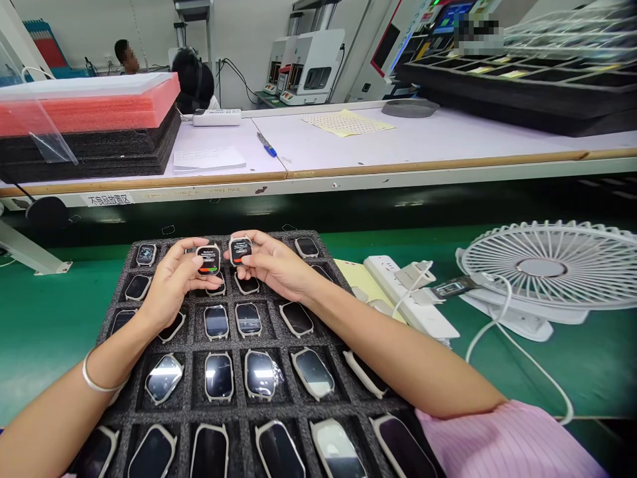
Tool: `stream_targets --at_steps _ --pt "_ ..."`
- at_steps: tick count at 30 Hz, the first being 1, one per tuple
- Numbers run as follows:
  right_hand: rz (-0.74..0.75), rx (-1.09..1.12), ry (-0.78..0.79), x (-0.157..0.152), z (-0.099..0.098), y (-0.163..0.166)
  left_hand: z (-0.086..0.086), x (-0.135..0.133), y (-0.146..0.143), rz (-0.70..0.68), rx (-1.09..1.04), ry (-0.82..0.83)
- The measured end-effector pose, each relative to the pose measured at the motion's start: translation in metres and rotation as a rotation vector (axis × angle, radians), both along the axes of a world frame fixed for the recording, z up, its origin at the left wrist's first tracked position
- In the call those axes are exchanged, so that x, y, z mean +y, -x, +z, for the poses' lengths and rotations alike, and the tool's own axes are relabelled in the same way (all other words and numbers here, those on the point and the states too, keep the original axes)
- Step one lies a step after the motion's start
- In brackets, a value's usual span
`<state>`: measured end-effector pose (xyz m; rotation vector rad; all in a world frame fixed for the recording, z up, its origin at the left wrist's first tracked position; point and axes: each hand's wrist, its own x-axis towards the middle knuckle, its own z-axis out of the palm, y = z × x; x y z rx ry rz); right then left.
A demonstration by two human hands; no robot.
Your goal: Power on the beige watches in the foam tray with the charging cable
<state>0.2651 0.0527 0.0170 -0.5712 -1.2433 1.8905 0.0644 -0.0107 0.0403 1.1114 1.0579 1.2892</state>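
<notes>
My left hand [176, 273] pinches a smartwatch case [208, 261] whose screen is lit with small text and a red and green bar. Close beside it, my right hand [271, 261] grips a second smartwatch case [241, 250], lit with text and a red bar. Both watches are strapless and held upright above a black foam tray [192, 352]. Rows of compartments in the tray hold several more watch cases, nearly all with dark screens. One at the far left corner, a watch [146, 255], shows a lit display. My forearms cover parts of the tray.
To the right are a white power strip [413, 299] with plugs and cables and a white fan [542, 265]. A raised shelf [343, 156] behind bears foam sheets [89, 106], a blue pen [267, 144] and stacked black trays [497, 99]. Two people sit beyond.
</notes>
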Motion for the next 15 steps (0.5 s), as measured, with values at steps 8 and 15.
stream_targets --at_steps 8,15 --pt "-0.035 -0.024 -0.058 -0.0009 0.0009 0.0001 0.0001 0.0005 -0.0007 0.018 -0.007 0.017" --pt "-0.037 -0.011 -0.112 -0.0027 0.0044 0.0001 0.0027 -0.0023 -0.0024 0.011 0.004 0.012"
